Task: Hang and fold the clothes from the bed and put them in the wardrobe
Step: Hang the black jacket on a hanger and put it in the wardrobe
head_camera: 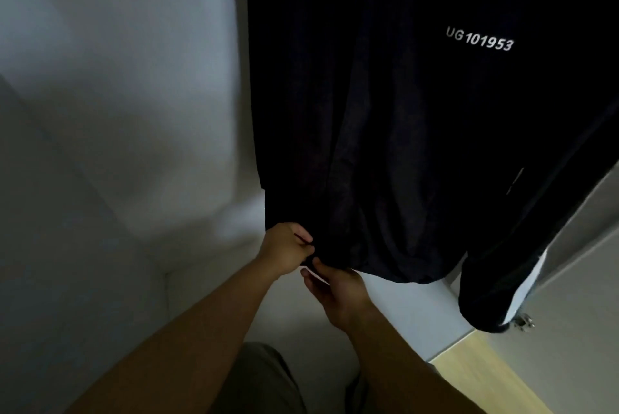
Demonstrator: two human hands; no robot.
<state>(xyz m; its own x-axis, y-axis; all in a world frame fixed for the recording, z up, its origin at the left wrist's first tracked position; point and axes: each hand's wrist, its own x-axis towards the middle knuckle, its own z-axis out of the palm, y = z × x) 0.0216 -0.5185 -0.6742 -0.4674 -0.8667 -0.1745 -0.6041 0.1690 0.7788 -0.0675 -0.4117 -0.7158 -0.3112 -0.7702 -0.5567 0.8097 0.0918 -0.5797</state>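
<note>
The dark garment, marked "UG 101953" in white, is suspended at full length in the upper right of the view. Its top, and any hanger, are cut off by the frame edge. One sleeve, carrying a white stripe, hangs at its right side.

The lower hem is held at its left corner. The left grip is closed on the hem edge in a pinch. The right grip is closed just beneath it, with thumb and fingers on the same corner. A small pale strip is seen between the two grips; whether it is a label or part of a fastener cannot be determined.

The garment is judged to be already hung, with the hem being straightened or fastened as a finishing step. White panels are seen to the left and a grey door to the right; these are taken to be the wardrobe. The bed and any remaining clothes are not shown, so the amount left cannot be assessed. No folded items are shown.
</note>
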